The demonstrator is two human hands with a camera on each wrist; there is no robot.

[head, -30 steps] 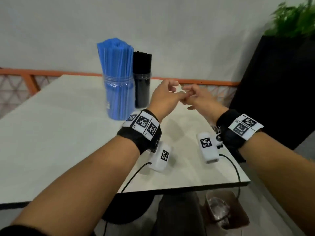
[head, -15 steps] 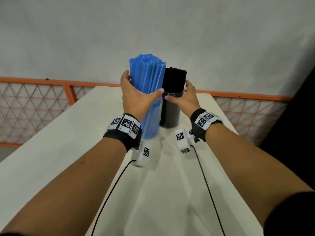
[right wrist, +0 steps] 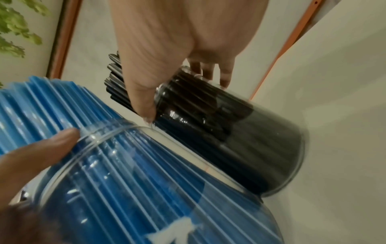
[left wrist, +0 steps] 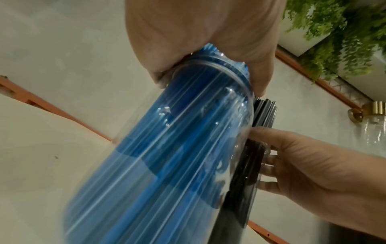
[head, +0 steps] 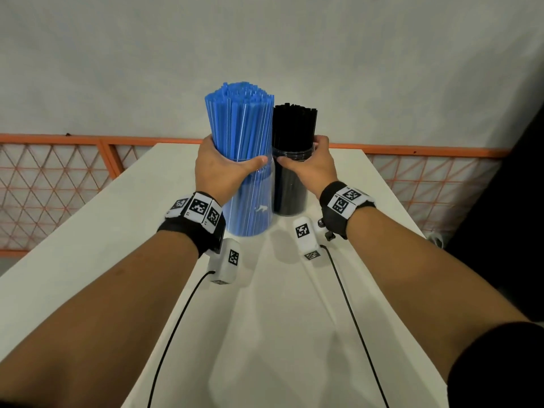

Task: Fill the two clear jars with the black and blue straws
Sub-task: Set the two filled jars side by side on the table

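Hands (head: 219, 172) hiding jar rims, bases blurred

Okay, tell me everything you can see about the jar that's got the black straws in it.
The jar of black straws is a clear, plastic-looking cylinder with a ribbed neck, narrower than the jar of blue straws that stands close beside it on its left. It stands upright on the white table, packed with black straws that rise well above the rim. The right hand grips its neck, thumb in front, fingers round the far side. No lid shows.
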